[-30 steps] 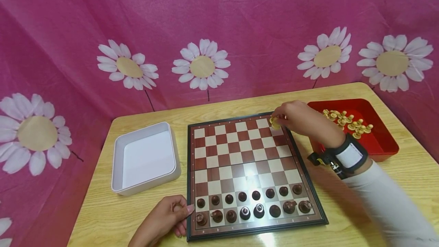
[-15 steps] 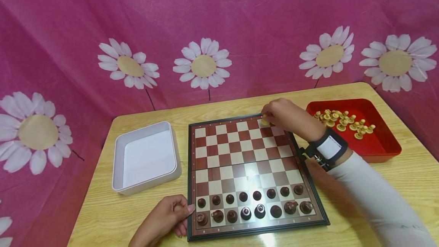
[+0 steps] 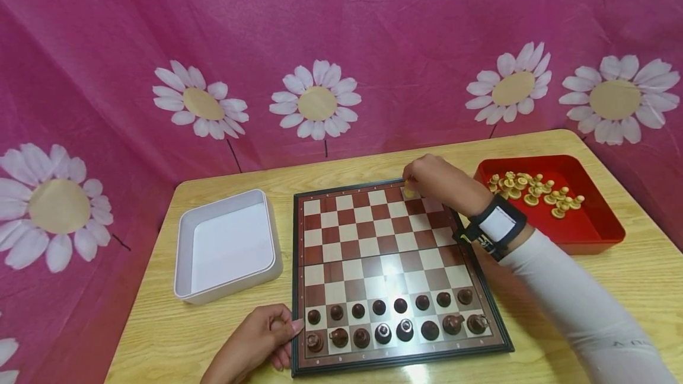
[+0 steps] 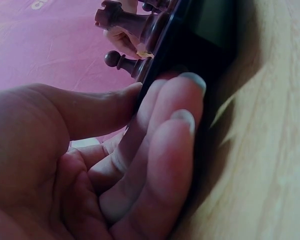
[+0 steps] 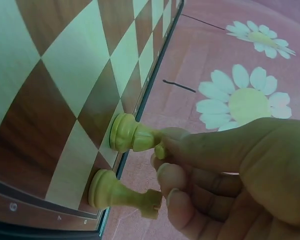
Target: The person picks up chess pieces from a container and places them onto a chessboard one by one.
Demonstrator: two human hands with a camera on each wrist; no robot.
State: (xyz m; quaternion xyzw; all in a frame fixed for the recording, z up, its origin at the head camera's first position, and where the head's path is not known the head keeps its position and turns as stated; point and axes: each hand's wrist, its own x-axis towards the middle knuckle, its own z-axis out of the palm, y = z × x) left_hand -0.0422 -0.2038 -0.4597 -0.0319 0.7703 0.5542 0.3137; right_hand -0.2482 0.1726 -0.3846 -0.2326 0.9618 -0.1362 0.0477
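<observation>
My right hand (image 3: 434, 175) pinches the top of a cream chess knight (image 5: 126, 134) between thumb and fingers. The knight's base is down at a light square in the far row of the chessboard (image 3: 368, 230). Beside it, on the corner square, a cream rook (image 5: 121, 194) stands upright near my fingertips in the right wrist view. At the near left corner, my left hand (image 3: 261, 333) grips the board's edge, thumb on top and fingers curled against the side and underneath. Dark chess pieces (image 3: 400, 305) fill the two near rows.
Right of the board sits a red tray (image 3: 592, 227) with several cream pieces (image 3: 532, 196) lying or standing in it. A white tray (image 3: 229, 248) is on the left. Behind the wooden table (image 3: 144, 313) hangs a pink flowered cloth (image 3: 400, 46).
My right hand has moved left from the far right corner along the far row, then settled there. More cream pieces show in the red tray. My left hand has stayed put.
</observation>
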